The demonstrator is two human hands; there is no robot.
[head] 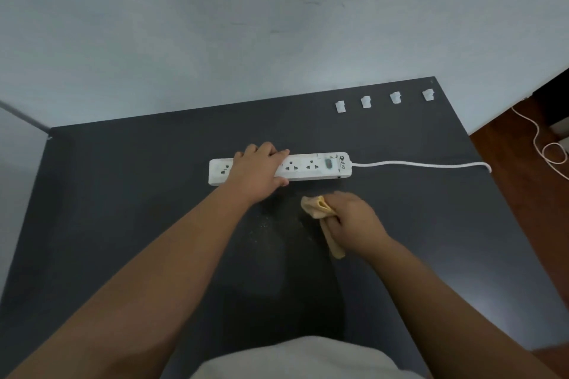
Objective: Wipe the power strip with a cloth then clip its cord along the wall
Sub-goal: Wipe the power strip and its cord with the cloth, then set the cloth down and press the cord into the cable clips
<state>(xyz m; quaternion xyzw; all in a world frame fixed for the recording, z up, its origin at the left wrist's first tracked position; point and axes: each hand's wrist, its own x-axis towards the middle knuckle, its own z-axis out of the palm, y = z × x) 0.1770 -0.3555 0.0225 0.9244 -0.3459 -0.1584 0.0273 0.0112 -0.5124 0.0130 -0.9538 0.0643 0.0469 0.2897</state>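
Observation:
A white power strip lies lengthwise across the middle of the dark grey table. My left hand rests on top of its left half, fingers wrapped over the far edge. A white cord runs from the strip's right end to the table's right edge. My right hand is closed around a crumpled yellow cloth, a little in front of the strip and apart from it. Several white cable clips sit in a row near the wall at the back right.
A pale wall rises directly behind the table. Fine crumbs or dust speckle the tabletop in front of the strip. To the right, a wooden floor holds a looped white cable.

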